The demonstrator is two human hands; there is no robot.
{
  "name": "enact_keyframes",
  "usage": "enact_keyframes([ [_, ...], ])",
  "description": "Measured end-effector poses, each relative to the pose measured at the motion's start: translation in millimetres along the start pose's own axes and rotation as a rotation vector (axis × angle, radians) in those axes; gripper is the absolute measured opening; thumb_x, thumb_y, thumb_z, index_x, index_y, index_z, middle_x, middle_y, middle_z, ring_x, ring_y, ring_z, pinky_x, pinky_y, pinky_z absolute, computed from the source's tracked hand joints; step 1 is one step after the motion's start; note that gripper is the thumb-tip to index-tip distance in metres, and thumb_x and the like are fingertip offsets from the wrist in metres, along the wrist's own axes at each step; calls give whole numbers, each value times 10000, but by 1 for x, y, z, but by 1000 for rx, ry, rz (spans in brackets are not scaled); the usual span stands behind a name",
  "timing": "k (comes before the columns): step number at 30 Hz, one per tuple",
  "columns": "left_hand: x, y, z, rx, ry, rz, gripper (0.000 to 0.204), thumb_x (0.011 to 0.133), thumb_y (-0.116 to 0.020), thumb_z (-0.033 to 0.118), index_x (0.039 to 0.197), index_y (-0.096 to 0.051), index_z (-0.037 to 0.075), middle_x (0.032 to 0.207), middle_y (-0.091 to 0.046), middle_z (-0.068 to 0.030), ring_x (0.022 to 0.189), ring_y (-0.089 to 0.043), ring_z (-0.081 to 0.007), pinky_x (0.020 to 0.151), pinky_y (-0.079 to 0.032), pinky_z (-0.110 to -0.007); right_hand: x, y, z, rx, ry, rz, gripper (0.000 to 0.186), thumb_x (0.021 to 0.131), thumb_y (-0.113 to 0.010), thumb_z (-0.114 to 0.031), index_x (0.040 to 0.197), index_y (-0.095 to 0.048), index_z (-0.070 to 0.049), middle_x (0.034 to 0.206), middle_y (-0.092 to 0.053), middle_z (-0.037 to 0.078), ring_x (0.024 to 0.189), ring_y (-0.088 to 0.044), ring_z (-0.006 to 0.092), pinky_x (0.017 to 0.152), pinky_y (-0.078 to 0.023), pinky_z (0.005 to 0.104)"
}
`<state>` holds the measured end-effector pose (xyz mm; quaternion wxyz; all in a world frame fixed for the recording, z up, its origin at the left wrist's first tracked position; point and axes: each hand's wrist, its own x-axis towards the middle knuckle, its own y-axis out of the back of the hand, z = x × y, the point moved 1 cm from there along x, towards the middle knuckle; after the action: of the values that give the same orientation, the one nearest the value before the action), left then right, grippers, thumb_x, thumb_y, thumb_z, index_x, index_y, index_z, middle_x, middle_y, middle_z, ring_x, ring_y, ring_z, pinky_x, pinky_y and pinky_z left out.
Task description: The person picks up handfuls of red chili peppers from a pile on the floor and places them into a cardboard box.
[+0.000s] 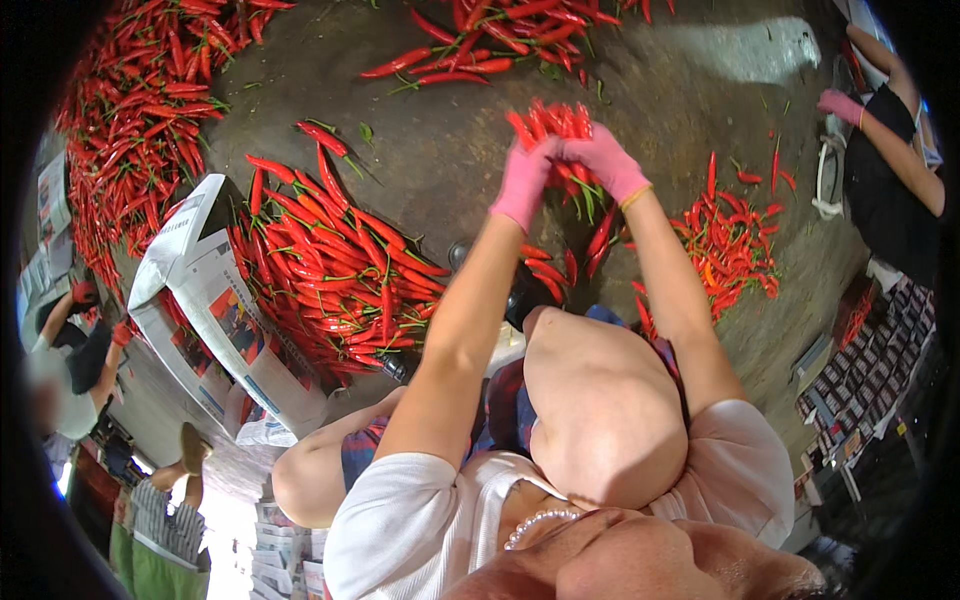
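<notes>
Your pink-gloved left hand (pixel 526 180) and pink-gloved right hand (pixel 608 166) grip a bunch of slender, glossy red chillies (pixel 553 122) far in front of you. Likely light, slick and bruisable, they suit gentle mid-bunch pressure.

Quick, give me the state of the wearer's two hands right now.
Left hand: closed, gripping the left side of a bunch of red chilies.
Right hand: closed, gripping the right side of that same bunch.

Overexposed to white at lower left, dimmer over the floor (pixel 430 150), glinting on the peppers (pixel 385 300); strongly bent toward black edges, with a blurred patch at far left.
</notes>
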<state>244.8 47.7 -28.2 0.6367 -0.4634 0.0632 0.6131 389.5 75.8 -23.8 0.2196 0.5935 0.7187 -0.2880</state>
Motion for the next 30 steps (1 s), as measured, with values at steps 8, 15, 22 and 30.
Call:
enact_keyframes([
  [8, -6, 41, 58, -24, -334, 155, 261, 910, -599, 191, 1117, -618, 34, 885, -655, -34, 727, -610, -120, 591, -467, -263, 44, -68, -61, -300, 309, -274, 506, 710, -647, -54, 1208, -565, -31, 774, -608, -5, 662, -552, 111, 584, -463, 277],
  [15, 32, 143, 90, -261, -226, 56, 331, 946, -583, 199, 1239, -567, 45, 1138, -657, -75, 1005, -647, -188, 842, -538, -343, 124, -148, -68, -675, 167, -309, 434, 698, -692, -243, 1063, -623, -20, 982, -680, 132, 815, -655, 237, 722, -520, 342],
  [22, -115, 167, -14, -558, -83, 227, 538, 944, -580, 316, 1376, -477, 13, 1298, -604, -95, 1174, -585, -224, 983, -470, -391, -19, -195, 12, -957, 540, -293, 566, 728, -653, -258, 1238, -553, -32, 1161, -610, 185, 1117, -589, 354, 923, -477, 436],
  [30, -101, 14, -46, -289, 90, -78, 359, 919, -600, 112, 1263, -543, 31, 1136, -639, -55, 994, -631, -161, 829, -513, -308, -108, -36, 9, -427, -23, -1, 629, 684, -702, -246, 1238, -560, 18, 1037, -689, 181, 985, -665, 262, 846, -515, 368],
])
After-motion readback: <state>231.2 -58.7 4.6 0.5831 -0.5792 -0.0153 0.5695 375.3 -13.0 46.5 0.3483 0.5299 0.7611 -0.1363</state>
